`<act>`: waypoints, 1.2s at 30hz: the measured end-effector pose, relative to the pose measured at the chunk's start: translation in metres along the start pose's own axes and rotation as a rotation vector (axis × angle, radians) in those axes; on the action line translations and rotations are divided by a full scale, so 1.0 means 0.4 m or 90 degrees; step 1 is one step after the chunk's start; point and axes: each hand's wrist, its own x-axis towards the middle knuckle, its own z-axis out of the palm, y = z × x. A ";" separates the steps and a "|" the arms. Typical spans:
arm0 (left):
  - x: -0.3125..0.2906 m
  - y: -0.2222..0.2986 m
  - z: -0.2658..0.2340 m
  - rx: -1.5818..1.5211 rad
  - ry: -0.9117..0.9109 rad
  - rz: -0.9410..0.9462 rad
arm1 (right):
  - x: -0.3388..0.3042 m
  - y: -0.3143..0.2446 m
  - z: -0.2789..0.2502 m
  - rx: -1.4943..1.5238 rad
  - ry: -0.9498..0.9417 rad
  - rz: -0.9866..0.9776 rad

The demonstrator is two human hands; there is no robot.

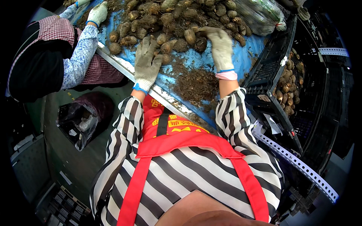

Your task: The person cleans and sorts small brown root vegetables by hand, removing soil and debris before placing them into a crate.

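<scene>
A heap of brown, hairy taro roots (167, 19) lies on a blue plastic sheet (247, 56) over the table. My left hand (147, 60), in a soiled pale work glove, rests flat at the heap's near left edge, fingers stretched out and nothing in its grip. Beside its thumb is a small taro root (164, 58). At the near right of the heap is my right hand (221, 47), gloved too, its fingers pointing left over the roots. Motion blurs those fingers, so whether they hold anything is unclear. Loose root hairs and dirt (196, 84) are piled between my wrists.
Black crates (269, 67) stand at the right, one with taro roots (288, 90) inside. A full clear plastic bag (256, 17) lies at the far right. Left, a co-worker's gloved hand (98, 14) reaches over the table; below is a bag-lined bin (88, 116). A metal edge (122, 66) borders the table.
</scene>
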 end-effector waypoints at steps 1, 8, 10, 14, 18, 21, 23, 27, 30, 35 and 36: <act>0.001 0.006 0.004 -0.006 -0.001 0.008 | 0.028 0.076 -0.021 0.086 0.027 -0.072; 0.010 0.029 -0.015 0.034 -0.017 -0.005 | 0.048 0.131 -0.056 -0.620 -0.034 -0.236; 0.014 0.026 -0.018 0.016 -0.002 0.021 | 0.024 0.032 -0.018 -0.430 -0.120 -0.057; 0.024 0.056 -0.022 0.040 0.004 0.021 | 0.030 0.095 0.113 -0.598 0.002 -0.204; 0.018 0.111 -0.079 -0.032 0.024 0.045 | 0.036 0.071 0.082 -0.438 -0.065 -0.195; 0.002 0.179 -0.107 -0.311 -0.197 -0.235 | -0.031 0.001 -0.005 -0.274 -0.125 -0.170; 0.004 0.214 -0.088 -0.650 -0.249 -0.293 | -0.085 -0.009 -0.028 -0.192 -0.137 -0.228; 0.024 0.327 -0.081 -0.932 -0.263 -0.292 | -0.176 0.036 -0.022 -0.057 -0.140 -0.300; 0.025 0.315 -0.098 -1.014 -0.355 -0.263 | -0.222 0.015 -0.039 0.034 -0.140 -0.203; 0.034 0.349 -0.125 -0.788 -0.371 -0.251 | -0.263 -0.048 -0.042 0.307 -0.093 0.021; 0.035 0.352 -0.124 -0.753 -0.380 -0.245 | -0.263 -0.041 -0.040 0.294 -0.051 -0.025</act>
